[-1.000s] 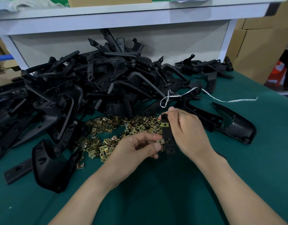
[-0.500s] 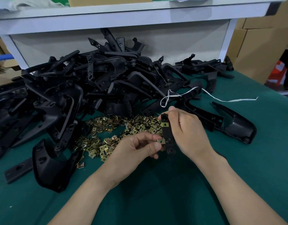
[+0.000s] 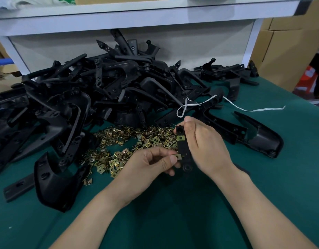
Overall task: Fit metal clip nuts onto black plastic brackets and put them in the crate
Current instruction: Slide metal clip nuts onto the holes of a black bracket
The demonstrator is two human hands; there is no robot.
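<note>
My right hand (image 3: 205, 146) grips a narrow black plastic bracket (image 3: 183, 150) upright over the green table. One brass clip nut (image 3: 180, 138) sits on the bracket near its top. My left hand (image 3: 149, 164) pinches a second clip nut (image 3: 178, 156) between thumb and forefinger, pressed against the bracket's left edge lower down. Behind the hands a loose heap of brass clip nuts (image 3: 130, 142) lies on the table. No crate is in view.
A big pile of black plastic brackets (image 3: 101, 94) fills the back and left of the green table (image 3: 173, 212). A large curved bracket (image 3: 259, 139) lies to the right, another (image 3: 52, 178) at the front left. White string (image 3: 245, 108) trails right. Cardboard boxes (image 3: 288, 51) stand beyond.
</note>
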